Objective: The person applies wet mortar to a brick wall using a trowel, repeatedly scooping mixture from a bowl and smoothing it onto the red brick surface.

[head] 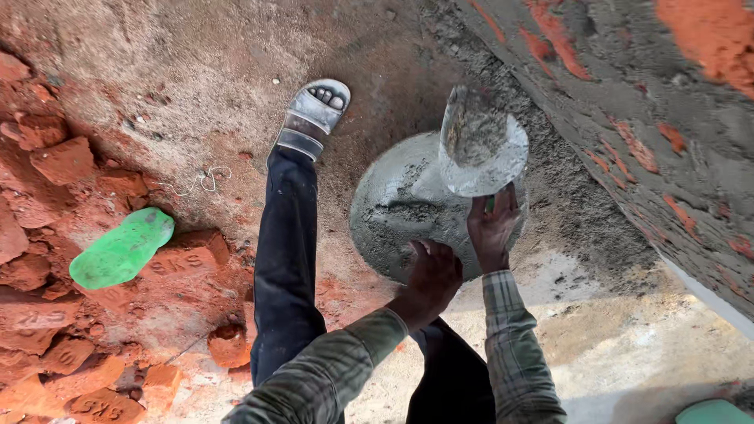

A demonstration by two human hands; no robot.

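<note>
Ground: reddish dirt, broken red bricks (67,161) at left, grey mortar-smeared wall (628,102) far right. Mortar pan (393,208) sits on ground centre. Left hand (430,276) clasps pan's near rim. Right hand (492,226) grasps trowel (481,145), loaded with mortar, above pan. Green float (122,247) lies left.
</note>
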